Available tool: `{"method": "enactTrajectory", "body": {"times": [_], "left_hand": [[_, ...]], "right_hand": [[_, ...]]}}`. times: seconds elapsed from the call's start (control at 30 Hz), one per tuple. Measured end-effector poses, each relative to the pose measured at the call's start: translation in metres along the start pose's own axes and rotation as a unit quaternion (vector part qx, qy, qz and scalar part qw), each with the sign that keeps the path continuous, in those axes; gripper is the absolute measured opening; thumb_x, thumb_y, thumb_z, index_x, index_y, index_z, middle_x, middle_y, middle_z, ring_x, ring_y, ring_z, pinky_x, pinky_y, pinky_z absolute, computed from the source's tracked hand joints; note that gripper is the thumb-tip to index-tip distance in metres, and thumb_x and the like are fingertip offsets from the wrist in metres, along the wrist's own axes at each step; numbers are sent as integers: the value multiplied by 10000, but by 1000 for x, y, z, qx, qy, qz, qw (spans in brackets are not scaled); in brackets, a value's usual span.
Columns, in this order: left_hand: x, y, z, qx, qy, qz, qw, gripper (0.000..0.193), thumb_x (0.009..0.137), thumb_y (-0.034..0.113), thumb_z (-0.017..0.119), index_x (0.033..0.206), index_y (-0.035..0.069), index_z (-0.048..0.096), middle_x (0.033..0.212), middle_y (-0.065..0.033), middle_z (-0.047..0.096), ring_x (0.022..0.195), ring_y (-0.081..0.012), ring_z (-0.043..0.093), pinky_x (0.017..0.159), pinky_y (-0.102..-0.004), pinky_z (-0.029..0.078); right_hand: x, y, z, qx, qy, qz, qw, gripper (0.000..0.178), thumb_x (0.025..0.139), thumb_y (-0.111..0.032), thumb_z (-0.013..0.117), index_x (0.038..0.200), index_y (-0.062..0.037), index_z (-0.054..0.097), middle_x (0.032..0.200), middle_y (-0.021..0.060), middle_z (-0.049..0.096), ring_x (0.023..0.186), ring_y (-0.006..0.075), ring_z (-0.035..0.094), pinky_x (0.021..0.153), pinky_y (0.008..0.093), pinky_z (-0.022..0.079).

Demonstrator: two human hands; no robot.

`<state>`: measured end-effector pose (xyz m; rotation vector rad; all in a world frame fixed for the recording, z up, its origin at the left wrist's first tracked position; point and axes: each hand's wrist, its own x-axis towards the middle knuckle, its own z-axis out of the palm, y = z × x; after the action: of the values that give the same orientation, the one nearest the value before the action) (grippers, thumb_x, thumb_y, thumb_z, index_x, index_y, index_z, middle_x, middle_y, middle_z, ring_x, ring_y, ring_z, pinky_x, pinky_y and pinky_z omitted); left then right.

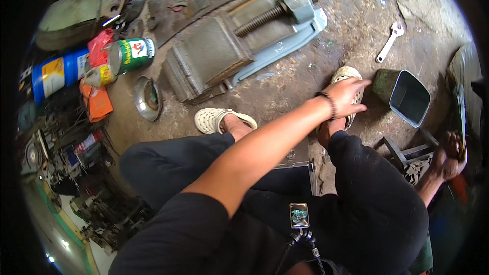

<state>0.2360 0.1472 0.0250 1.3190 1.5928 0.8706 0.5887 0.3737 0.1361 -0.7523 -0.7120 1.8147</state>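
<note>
My left hand (346,98) reaches across my body, over my right clog (347,74). Its fingers point right and stand apart, slightly blurred, with nothing in them. Just right of its fingertips a dark green, square-mouthed container (381,87) lies tilted, its opening toward me. At the far right edge my right hand (450,157) is closed; a thin, long shape rises from it, too dim to name. An adjustable wrench (389,43) rests on the floor beyond the container. A large grey machine vise (209,60) with a threaded screw lies on the floor ahead, untouched.
At left stand a green can (133,56), a blue container (57,76) and a metal bowl (142,99). Greasy machine parts (61,147) fill the lower left. A metal frame (402,153) sits by my right knee, and a grey covered object (464,69) at the right rim.
</note>
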Motion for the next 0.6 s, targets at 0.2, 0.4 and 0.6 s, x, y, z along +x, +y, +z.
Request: {"method": "enactTrajectory", "body": {"times": [0.2, 0.4, 0.6], "left_hand": [[-213, 35, -161, 199, 62, -184, 961, 586, 838, 364, 755, 1319, 70, 592, 1247, -196, 636, 1132, -316, 638, 985, -421, 501], [-390, 145, -268, 75, 456, -186, 867, 408, 971, 201, 639, 1353, 83, 559, 1266, -51, 631, 1122, -163, 620, 935, -294, 494], [-461, 219, -288, 118, 497, -110, 853, 414, 1005, 216, 583, 1375, 41, 518, 1288, -89, 614, 1168, -202, 608, 978, -329, 487]], "right_hand": [[29, 33, 145, 92, -84, 26, 992, 312, 954, -221, 460, 939, 59, 595, 882, 159, 552, 853, 279, 472, 854, 445, 375], [22, -6, 258, 134, -235, 45, 962, 211, 961, -124, 459, 1029, 74, 480, 827, 98, 412, 800, 202, 371, 752, 377, 324], [1, -46, 307, 161, -384, 108, 903, 229, 983, -109, 420, 1091, 86, 471, 901, 161, 493, 829, 237, 443, 778, 389, 364]]}}
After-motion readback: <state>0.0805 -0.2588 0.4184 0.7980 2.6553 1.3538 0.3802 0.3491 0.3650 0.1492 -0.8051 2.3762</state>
